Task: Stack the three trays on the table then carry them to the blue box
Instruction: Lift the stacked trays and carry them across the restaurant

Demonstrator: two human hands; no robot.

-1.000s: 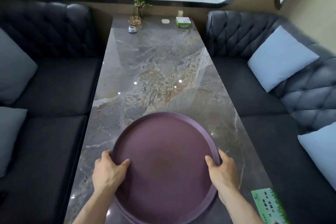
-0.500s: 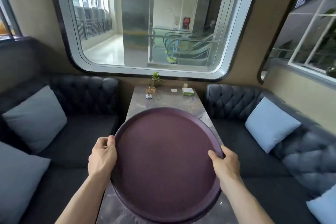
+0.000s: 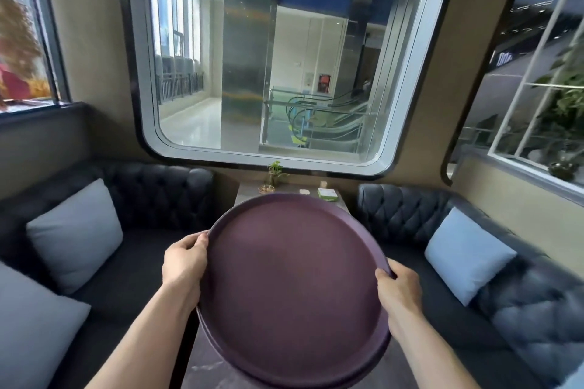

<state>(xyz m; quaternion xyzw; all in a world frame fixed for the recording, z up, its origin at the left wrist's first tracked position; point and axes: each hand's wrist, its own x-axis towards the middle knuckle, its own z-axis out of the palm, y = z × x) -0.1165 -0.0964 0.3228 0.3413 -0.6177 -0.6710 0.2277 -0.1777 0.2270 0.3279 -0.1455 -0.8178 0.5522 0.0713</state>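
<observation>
A stack of round purple trays (image 3: 294,287) hangs in the air in front of me, above the near end of the marble table (image 3: 208,369). The rims of the lower trays show along the stack's bottom edge. My left hand (image 3: 185,265) grips the stack's left rim. My right hand (image 3: 399,290) grips the right rim, thumb on top. The stack tilts slightly down to the right and hides most of the table. No blue box is in sight.
Dark tufted sofas flank the table, with grey cushions (image 3: 74,234) on the left and a light blue cushion (image 3: 467,254) on the right. At the table's far end stand a small plant (image 3: 275,172) and a green tissue box (image 3: 328,194), under a large window.
Both hands have lifted the tray stack off the table and raised it. My view has tipped up from the tabletop toward the window.
</observation>
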